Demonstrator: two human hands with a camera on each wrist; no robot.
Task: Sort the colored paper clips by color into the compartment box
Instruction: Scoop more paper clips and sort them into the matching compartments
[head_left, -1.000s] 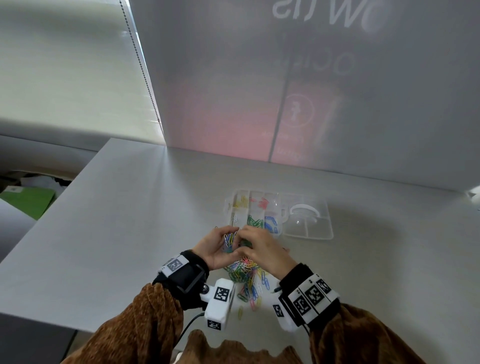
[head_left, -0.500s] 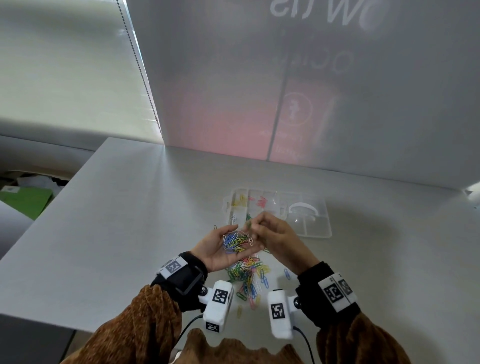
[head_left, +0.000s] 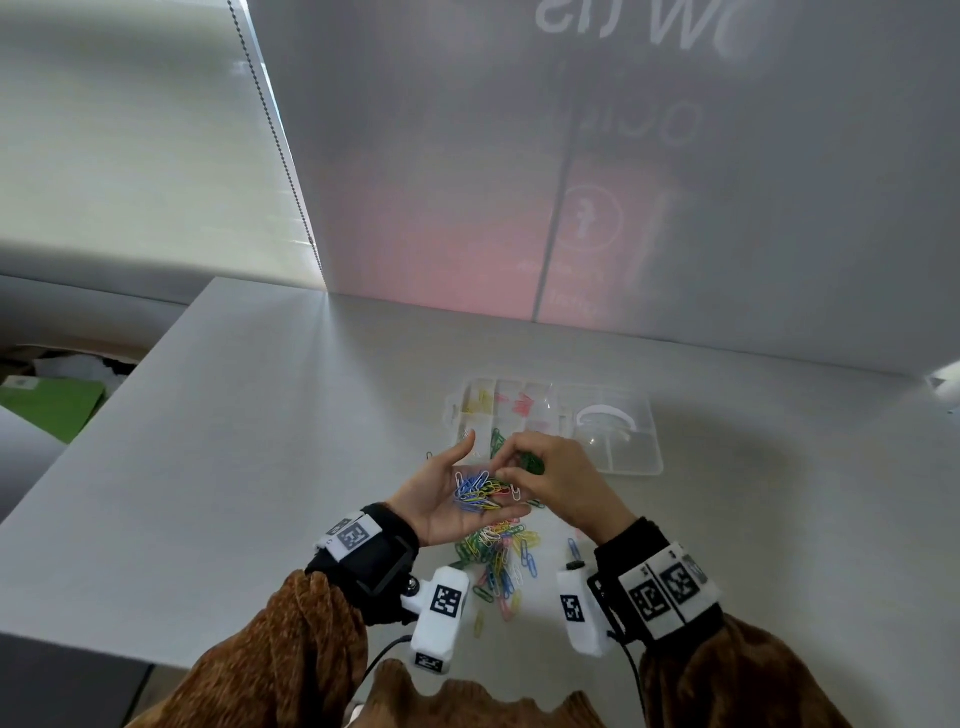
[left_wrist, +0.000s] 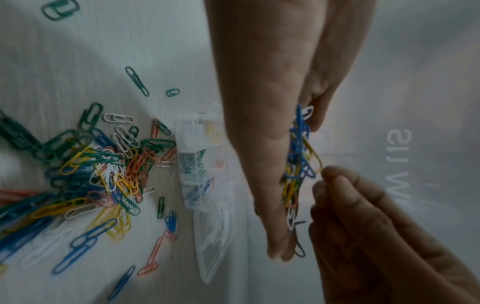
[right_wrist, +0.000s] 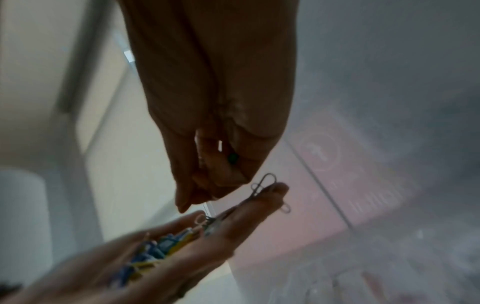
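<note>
L hand (head_left: 447, 499) flat, palm up, carrying mixed clips (head_left: 478, 491). R hand (head_left: 550, 475) curled, holding green clips (head_left: 532, 461), fingertips at palm pile. Box (head_left: 631, 457) just beyond both hands, R nearer; green section straight ahead.

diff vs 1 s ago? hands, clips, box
The right hand pulled off the left hand, rose toward the compartment box half a second ago, and is now back at the palm, green clips in its curled fingers. The left hand opened flatter, exposing its handful of mixed clips. Box and loose pile on the table stayed put.
</note>
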